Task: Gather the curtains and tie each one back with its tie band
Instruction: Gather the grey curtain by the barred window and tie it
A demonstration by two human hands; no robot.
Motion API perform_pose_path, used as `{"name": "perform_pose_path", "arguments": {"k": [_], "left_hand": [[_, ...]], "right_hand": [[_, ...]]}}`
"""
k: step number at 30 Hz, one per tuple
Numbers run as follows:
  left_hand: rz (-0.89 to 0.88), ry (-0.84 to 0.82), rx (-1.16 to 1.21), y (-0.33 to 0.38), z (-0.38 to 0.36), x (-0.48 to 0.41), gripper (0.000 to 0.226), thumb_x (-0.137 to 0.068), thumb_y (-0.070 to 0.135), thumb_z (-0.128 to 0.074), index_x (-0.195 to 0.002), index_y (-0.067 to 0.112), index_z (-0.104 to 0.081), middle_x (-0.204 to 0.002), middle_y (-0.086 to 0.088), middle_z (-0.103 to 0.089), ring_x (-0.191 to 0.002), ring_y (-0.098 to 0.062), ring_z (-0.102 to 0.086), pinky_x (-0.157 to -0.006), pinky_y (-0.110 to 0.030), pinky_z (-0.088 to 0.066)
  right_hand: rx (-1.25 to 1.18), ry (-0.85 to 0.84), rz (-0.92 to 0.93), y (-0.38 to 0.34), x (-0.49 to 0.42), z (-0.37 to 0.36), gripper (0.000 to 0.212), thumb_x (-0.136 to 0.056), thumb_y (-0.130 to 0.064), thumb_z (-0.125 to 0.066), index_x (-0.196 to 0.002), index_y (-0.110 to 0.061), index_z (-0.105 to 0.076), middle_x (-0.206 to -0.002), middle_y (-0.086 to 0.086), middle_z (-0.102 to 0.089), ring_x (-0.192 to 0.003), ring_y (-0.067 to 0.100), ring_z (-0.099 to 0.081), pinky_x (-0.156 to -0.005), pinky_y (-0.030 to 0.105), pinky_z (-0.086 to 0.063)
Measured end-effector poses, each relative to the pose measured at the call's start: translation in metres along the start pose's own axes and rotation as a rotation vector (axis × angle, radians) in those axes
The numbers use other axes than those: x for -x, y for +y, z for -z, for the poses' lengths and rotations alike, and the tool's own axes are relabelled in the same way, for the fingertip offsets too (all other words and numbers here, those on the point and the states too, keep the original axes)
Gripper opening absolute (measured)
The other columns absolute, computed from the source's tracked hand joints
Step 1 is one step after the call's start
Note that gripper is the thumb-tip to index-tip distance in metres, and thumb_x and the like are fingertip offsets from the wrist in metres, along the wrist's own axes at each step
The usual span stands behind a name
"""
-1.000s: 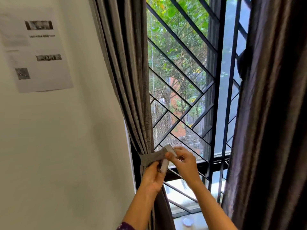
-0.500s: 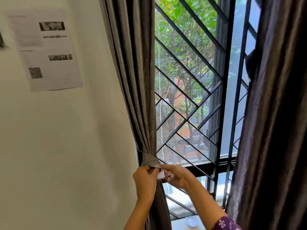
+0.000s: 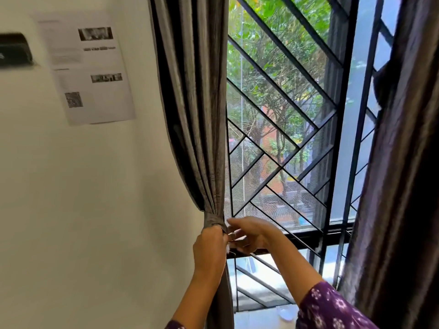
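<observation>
Nearest, a purple patterned sleeve (image 3: 332, 307) is cut off at the lower edge; both forearms rise from there to the gathered point. The left hand (image 3: 210, 248) is clenched around the left curtain (image 3: 197, 115) just under its tie band (image 3: 213, 220), pressed close to the wall (image 3: 95, 210) with little room on that side; the right hand (image 3: 251, 233) sits just beside it, fingers curled and pinching at the band's end, though that end is hidden between the hands and blurred, so the fastening cannot be made out. The band circles the curtain at sill height. Open room lies to the right, before the window grille (image 3: 285, 138); the right curtain (image 3: 399, 186) hangs loose, cut off at the frame edge. Further left, a printed sheet (image 3: 90, 72) on the wall is illegible.
</observation>
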State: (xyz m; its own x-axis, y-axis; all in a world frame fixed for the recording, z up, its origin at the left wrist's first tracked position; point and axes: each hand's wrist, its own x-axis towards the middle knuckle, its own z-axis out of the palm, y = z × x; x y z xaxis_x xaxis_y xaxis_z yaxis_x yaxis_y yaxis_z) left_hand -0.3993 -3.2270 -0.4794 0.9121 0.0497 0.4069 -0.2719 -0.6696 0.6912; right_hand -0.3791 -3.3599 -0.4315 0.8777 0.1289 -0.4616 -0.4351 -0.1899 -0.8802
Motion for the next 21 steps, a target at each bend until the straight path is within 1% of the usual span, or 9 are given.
{"name": "perform_pose_path", "arguments": {"k": [3, 4, 6, 10, 11, 13, 16, 18, 21], "left_hand": [[-0.126, 0.047, -0.088, 0.005, 0.008, 0.001, 0.013, -0.090, 0.017, -0.061, -0.086, 0.006, -0.066, -0.072, -0.005, -0.060, -0.063, -0.017, -0.057, -0.057, -0.002, -0.040], [-0.196, 0.032, -0.139, 0.006, 0.009, 0.003, 0.008, -0.083, 0.016, -0.070, -0.081, 0.009, -0.067, -0.069, -0.005, -0.063, -0.057, -0.017, -0.061, -0.053, -0.007, -0.046], [-0.303, 0.057, -0.233, -0.001, 0.006, 0.006, 0.014, -0.072, 0.017, -0.080, -0.076, 0.014, -0.067, -0.066, -0.001, -0.064, -0.049, -0.015, -0.061, -0.046, -0.016, -0.049], [-0.331, 0.131, -0.080, -0.013, 0.002, 0.010, 0.012, -0.086, 0.020, -0.068, -0.097, 0.018, -0.070, -0.091, 0.006, -0.068, -0.071, -0.007, -0.065, -0.068, -0.011, -0.053], [-0.295, 0.182, 0.023, -0.010, 0.003, 0.014, 0.012, -0.087, 0.017, -0.066, -0.098, 0.019, -0.070, -0.092, 0.009, -0.067, -0.075, -0.005, -0.064, -0.071, -0.008, -0.050], [-0.109, 0.278, 0.296, 0.000, 0.004, 0.022, 0.014, -0.086, 0.012, -0.066, -0.093, 0.023, -0.072, -0.083, 0.015, -0.067, -0.074, -0.002, -0.063, -0.067, -0.003, -0.046], [0.180, 0.359, 0.478, 0.004, -0.002, 0.026, 0.014, -0.081, 0.017, -0.071, -0.079, 0.031, -0.068, -0.068, 0.010, -0.067, -0.065, -0.008, -0.062, -0.062, -0.014, -0.050], [0.286, 0.354, 0.524, -0.002, -0.009, 0.026, 0.010, -0.080, 0.020, -0.072, -0.079, 0.029, -0.069, -0.070, 0.007, -0.069, -0.068, -0.010, -0.064, -0.067, -0.027, -0.054], [0.330, 0.338, 0.581, -0.010, -0.017, 0.025, 0.004, -0.079, 0.022, -0.074, -0.081, 0.024, -0.071, -0.073, 0.006, -0.071, -0.071, -0.013, -0.066, -0.066, -0.024, -0.052]], "right_hand": [[0.017, -0.010, -0.042, -0.010, -0.001, -0.008, 0.048, -0.083, -0.063, -0.053, -0.075, -0.016, -0.058, -0.077, 0.001, -0.064, -0.078, 0.018, -0.057, -0.072, 0.030, -0.045], [0.022, 0.001, -0.059, -0.011, -0.002, -0.011, 0.049, -0.082, -0.064, -0.054, -0.071, -0.016, -0.056, -0.072, -0.001, -0.061, -0.076, 0.017, -0.055, -0.072, 0.030, -0.044], [0.008, -0.012, -0.094, -0.012, -0.006, -0.016, 0.046, -0.082, -0.059, -0.055, -0.065, -0.017, -0.050, -0.063, -0.002, -0.055, -0.069, 0.015, -0.050, -0.070, 0.029, -0.041], [-0.084, 0.007, -0.085, -0.011, -0.016, -0.023, 0.036, -0.086, -0.045, -0.053, -0.063, -0.018, -0.046, -0.059, -0.003, -0.052, -0.064, 0.012, -0.046, -0.066, 0.026, -0.036], [-0.105, 0.031, -0.074, -0.010, -0.018, -0.026, 0.033, -0.086, -0.042, -0.053, -0.064, -0.019, -0.047, -0.062, -0.004, -0.052, -0.063, 0.010, -0.045, -0.063, 0.024, -0.035], [-0.180, 0.082, -0.029, -0.011, -0.019, -0.033, 0.028, -0.087, -0.035, -0.056, -0.065, -0.018, -0.049, -0.065, -0.004, -0.052, -0.051, 0.005, -0.046, -0.052, 0.017, -0.035], [-0.335, 0.187, 0.113, -0.008, -0.025, -0.040, 0.024, -0.084, -0.013, -0.062, -0.062, -0.011, -0.052, -0.053, 0.002, -0.050, -0.035, 0.007, -0.044, -0.036, 0.011, -0.033], [-0.431, 0.200, 0.146, -0.006, -0.024, -0.046, 0.021, -0.082, -0.005, -0.061, -0.062, -0.006, -0.054, -0.049, 0.006, -0.051, -0.040, 0.013, -0.048, -0.038, 0.017, -0.040], [-0.546, 0.148, 0.128, -0.005, -0.022, -0.048, 0.016, -0.086, -0.001, -0.053, -0.070, -0.003, -0.052, -0.062, 0.013, -0.052, -0.053, 0.022, -0.050, -0.049, 0.030, -0.043]]}}
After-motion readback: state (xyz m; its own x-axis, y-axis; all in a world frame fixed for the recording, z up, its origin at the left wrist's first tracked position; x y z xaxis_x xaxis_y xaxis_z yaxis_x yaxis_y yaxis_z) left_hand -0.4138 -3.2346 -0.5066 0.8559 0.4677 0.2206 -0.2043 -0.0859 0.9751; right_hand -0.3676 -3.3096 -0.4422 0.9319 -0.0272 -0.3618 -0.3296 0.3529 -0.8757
